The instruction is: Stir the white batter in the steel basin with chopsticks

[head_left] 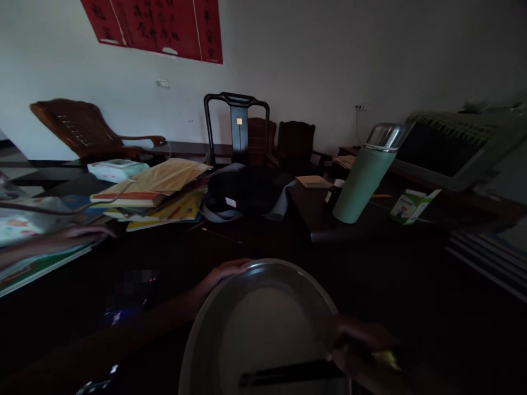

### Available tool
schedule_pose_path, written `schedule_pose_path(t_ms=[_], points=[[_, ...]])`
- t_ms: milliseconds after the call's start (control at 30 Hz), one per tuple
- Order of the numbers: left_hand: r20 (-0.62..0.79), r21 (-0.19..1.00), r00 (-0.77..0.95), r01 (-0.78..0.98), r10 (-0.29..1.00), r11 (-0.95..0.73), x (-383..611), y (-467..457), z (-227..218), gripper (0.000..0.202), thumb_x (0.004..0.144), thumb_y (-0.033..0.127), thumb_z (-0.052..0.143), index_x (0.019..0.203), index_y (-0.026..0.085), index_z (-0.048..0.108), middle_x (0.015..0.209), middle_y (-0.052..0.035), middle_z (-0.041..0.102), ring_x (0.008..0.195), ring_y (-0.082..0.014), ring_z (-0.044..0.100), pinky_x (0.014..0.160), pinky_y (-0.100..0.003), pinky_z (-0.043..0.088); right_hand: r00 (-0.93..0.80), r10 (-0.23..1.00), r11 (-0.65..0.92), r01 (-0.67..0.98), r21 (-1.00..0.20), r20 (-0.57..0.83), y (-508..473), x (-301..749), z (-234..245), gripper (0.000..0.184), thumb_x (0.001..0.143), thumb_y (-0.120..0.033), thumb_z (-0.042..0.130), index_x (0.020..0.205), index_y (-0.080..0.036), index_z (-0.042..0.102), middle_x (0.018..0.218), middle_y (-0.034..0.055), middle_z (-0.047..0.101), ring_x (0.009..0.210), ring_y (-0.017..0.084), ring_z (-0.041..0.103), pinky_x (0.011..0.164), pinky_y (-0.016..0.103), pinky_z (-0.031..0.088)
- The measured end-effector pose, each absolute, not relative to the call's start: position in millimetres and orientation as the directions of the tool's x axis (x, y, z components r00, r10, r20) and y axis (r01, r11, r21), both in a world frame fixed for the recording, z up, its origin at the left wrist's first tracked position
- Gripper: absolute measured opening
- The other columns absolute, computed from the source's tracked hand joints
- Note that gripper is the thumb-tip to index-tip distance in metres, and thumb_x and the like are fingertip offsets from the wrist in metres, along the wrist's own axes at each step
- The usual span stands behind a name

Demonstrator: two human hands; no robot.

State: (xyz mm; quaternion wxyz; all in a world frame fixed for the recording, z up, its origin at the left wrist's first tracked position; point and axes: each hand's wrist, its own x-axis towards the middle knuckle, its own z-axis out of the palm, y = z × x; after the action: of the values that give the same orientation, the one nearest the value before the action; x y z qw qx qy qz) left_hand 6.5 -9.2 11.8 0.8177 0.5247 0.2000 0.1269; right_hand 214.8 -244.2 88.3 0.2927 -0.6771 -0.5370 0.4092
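Note:
A round metal basin (313, 282) with a pale, smooth content inside stands on the dark table in front of me. My left hand (224, 272) grips its upper left rim, the fingers over the edge. At the lower right, my right hand (358, 345) is closed around a pair of dark chopsticks (288, 374), whose tips reach into the basin, low over or in the pale content. Dim light and blur hide whether the tips touch it. Something small and yellow (387, 359) shows by the right hand.
Another person's hand (82, 236) rests on a book (45, 271) at the left. Beyond the basin lie a stack of books and envelopes (164, 184) and a black bag (251, 189). A green thermos (364, 184) and a small box (409, 207) stand to the right.

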Motion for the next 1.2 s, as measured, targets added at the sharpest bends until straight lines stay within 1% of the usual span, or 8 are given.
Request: schedule_pose_path(t_ms=[100, 267, 367, 467, 667, 833, 933, 1200], points=[[-0.184, 0.896, 0.887, -0.025, 0.423, 0.443, 7.1, -10.4, 8.5, 0.026, 0.086, 0.024, 0.058, 0.106, 0.021, 0.075, 0.111, -0.0050, 0.071, 0.111, -0.0255, 0.060, 0.101, -0.033, 0.038, 0.107, 0.966, -0.256, 0.537, -0.804, -0.236, -229.8, 219.8, 88.8, 0.019, 0.091, -0.042, 0.053, 0.093, -0.031, 0.068, 0.098, -0.0002, 0.071, 0.099, 0.023, 0.064, 0.081, 0.034, 0.050], [-0.186, 0.900, 0.865, -0.041, 0.466, 0.434, 7.8, -14.8, 12.0, 0.025, 0.081, 0.024, 0.063, 0.101, 0.018, 0.076, 0.107, -0.0063, 0.072, 0.111, -0.0285, 0.059, 0.103, -0.038, 0.037, 0.074, 0.988, -0.155, 0.484, -0.861, -0.136, -215.5, 247.4, 97.4, 0.021, 0.094, -0.037, 0.051, 0.081, -0.024, 0.061, 0.077, -0.0013, 0.065, 0.077, 0.018, 0.062, 0.071, 0.031, 0.045], [-0.144, 0.916, 0.874, -0.060, 0.465, 0.397, 7.7, -14.7, 10.8, 0.026, 0.081, 0.027, 0.064, 0.103, 0.019, 0.076, 0.110, -0.0064, 0.072, 0.114, -0.0292, 0.058, 0.105, -0.038, 0.036, -0.049, 0.979, -0.168, 0.360, -0.917, -0.199, -223.7, 253.2, 98.4, 0.018, 0.089, -0.035, 0.055, 0.077, -0.023, 0.062, 0.073, -0.0014, 0.065, 0.072, 0.018, 0.062, 0.071, 0.031, 0.046], [-0.120, 0.925, 0.883, -0.066, 0.453, 0.374, 6.8, -9.5, 1.9, 0.028, 0.085, 0.028, 0.061, 0.107, 0.019, 0.076, 0.113, -0.0066, 0.071, 0.116, -0.0292, 0.057, 0.107, -0.039, 0.034, -0.098, 0.949, -0.222, 0.472, -0.853, -0.301, -232.7, 239.4, 95.6, 0.013, 0.087, -0.036, 0.058, 0.086, -0.026, 0.066, 0.087, 0.0000, 0.067, 0.087, 0.021, 0.063, 0.077, 0.033, 0.046], [0.069, 0.980, 0.814, -0.163, 0.577, 0.113, -0.9, -6.8, -14.7, 0.024, 0.079, 0.031, 0.076, 0.101, 0.020, 0.078, 0.119, -0.0092, 0.068, 0.123, -0.0331, 0.053, 0.109, -0.044, 0.033, 0.019, 0.988, -0.140, 0.556, -0.820, -0.157, -221.8, 231.8, 96.5, 0.019, 0.092, -0.045, 0.052, 0.095, -0.030, 0.063, 0.113, 0.0018, 0.064, 0.115, 0.025, 0.056, 0.095, 0.041, 0.042], [0.358, 0.933, 0.729, -0.307, 0.583, -0.189, -13.8, -20.6, -19.1, 0.048, 0.066, 0.036, 0.088, 0.111, 0.024, 0.075, 0.122, -0.0093, 0.067, 0.121, -0.0353, 0.054, 0.109, -0.047, 0.033, -0.094, 0.982, -0.098, 0.470, -0.877, -0.161, -219.6, 259.0, 104.0, 0.017, 0.091, -0.034, 0.053, 0.078, -0.025, 0.060, 0.086, -0.0004, 0.067, 0.088, 0.021, 0.065, 0.081, 0.035, 0.047], [0.396, 0.918, 0.696, -0.298, 0.599, -0.261, -19.7, -18.9, -29.2, 0.049, 0.071, 0.036, 0.084, 0.118, 0.029, 0.072, 0.129, -0.0077, 0.063, 0.124, -0.0330, 0.052, 0.108, -0.044, 0.035, -0.151, 0.949, -0.168, 0.500, -0.850, -0.276, -226.6, 249.8, 106.4, 0.012, 0.087, -0.033, 0.057, 0.087, -0.026, 0.067, 0.091, 0.0003, 0.069, 0.087, 0.020, 0.065, 0.079, 0.033, 0.048], [0.362, 0.931, 0.729, -0.317, 0.580, -0.183, -5.5, -20.2, -12.7, 0.035, 0.071, 0.036, 0.083, 0.105, 0.029, 0.078, 0.118, -0.0025, 0.070, 0.114, -0.0290, 0.059, 0.103, -0.036, 0.041, -0.007, 0.985, -0.127, 0.643, -0.755, -0.172, -216.4, 237.1, 108.4, 0.017, 0.094, -0.042, 0.052, 0.097, -0.029, 0.062, 0.102, -0.0008, 0.067, 0.099, 0.020, 0.060, 0.086, 0.034, 0.043]])
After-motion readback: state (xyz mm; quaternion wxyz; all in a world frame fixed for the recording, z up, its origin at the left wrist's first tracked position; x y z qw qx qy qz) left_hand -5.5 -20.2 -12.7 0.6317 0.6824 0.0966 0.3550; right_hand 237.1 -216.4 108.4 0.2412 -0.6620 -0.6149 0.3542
